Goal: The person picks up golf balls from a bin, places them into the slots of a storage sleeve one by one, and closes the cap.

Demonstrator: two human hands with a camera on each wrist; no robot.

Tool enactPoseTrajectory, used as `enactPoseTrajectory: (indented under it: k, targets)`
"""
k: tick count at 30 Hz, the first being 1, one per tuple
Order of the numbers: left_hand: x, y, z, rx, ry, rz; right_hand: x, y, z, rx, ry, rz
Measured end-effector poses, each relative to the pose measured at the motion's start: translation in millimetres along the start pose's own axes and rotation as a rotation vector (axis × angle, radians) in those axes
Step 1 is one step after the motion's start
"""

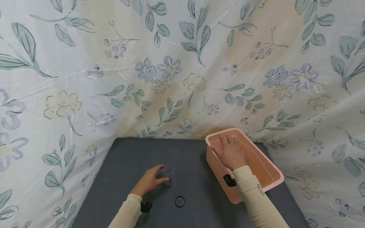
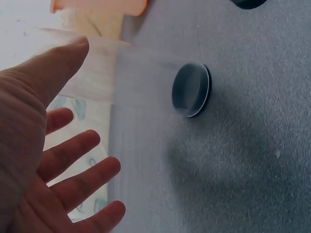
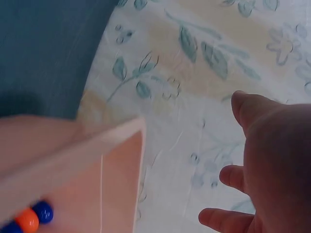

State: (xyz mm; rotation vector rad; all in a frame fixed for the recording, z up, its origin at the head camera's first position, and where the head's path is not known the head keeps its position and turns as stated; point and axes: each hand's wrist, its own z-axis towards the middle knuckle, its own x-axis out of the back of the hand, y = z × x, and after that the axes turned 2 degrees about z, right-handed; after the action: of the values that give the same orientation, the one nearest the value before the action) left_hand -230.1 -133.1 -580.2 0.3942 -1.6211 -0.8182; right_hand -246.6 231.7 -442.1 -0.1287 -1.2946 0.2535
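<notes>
A tall, clear plastic cup [image 1: 169,172] stands upright on the dark table. My left hand [image 1: 149,181] is beside it, thumb and index finger spread at its near side. In the left wrist view the cup's see-through wall [image 2: 146,77] passes behind the thumb, and the other fingers are apart and loosely extended. Over the pink plastic bin [image 1: 278,180] my right hand [image 1: 230,152] hovers with fingers outstretched, holding nothing. Blue and orange balls [image 3: 26,221] lie inside the bin in the right wrist view.
A small round dark lid [image 1: 180,201] lies on the table [image 1: 137,155] in front of the cup. Floral fabric [image 1: 171,79] hangs behind the table and along both sides. The bin takes up the table's right side.
</notes>
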Motion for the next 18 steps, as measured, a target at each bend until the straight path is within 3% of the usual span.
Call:
enactPoseTrajectory:
  k: [9, 18]
  targets:
    - [-5.1, 2.3, 1.2, -0.061, -0.025, -0.003, 7, 25, 2.8, -0.043, -0.059, 0.027]
    - [4.1, 16.4, 4.0, -0.118, 0.009, 0.009, 1, 56, 9.5, -0.122, -0.188, 0.073]
